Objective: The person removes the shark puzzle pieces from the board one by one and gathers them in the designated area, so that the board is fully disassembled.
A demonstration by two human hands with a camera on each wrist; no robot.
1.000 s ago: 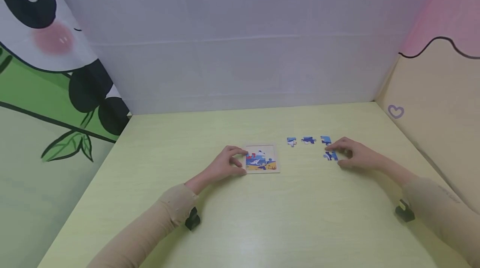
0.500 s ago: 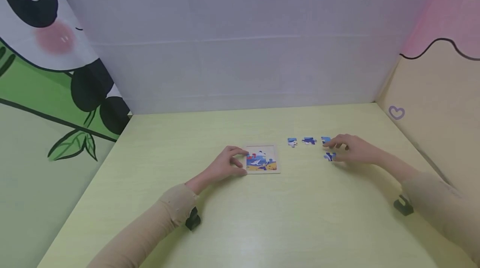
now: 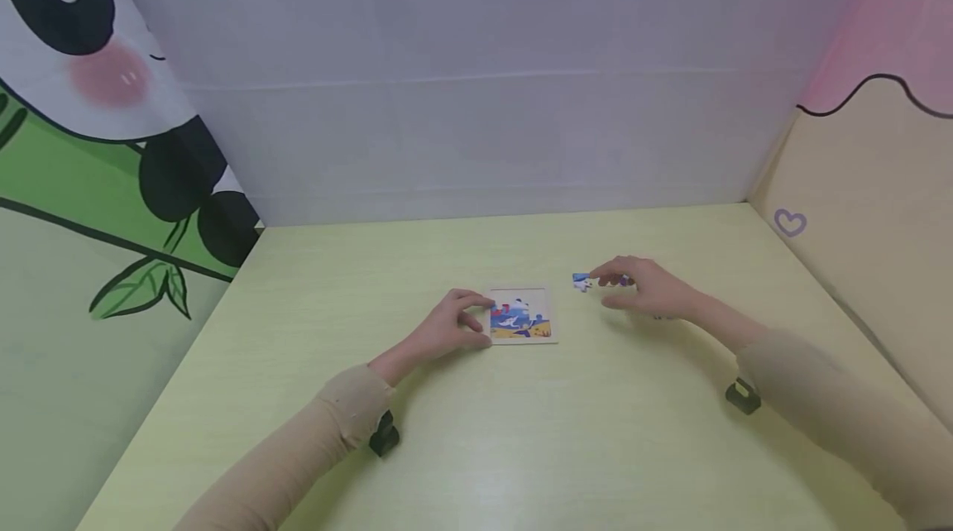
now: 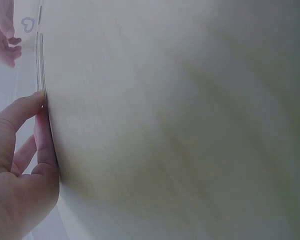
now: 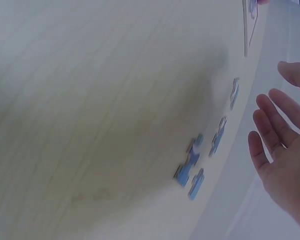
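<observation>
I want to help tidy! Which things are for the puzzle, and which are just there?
In the job:
framed puzzle
four loose pieces
left hand touching its edge
right hand near the pieces

Just there:
cartoon wall picture
purple heart drawing

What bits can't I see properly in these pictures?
Head view: the right grip covers parts of some loose pieces.
Head view: the puzzle is too small for its tiny details.
Left wrist view: the puzzle is seen edge-on, so its picture doesn't show.
Left wrist view: the left edge cuts off part of the right grip.
Right wrist view: the top edge cuts off part of the puzzle and most of the left grip.
</observation>
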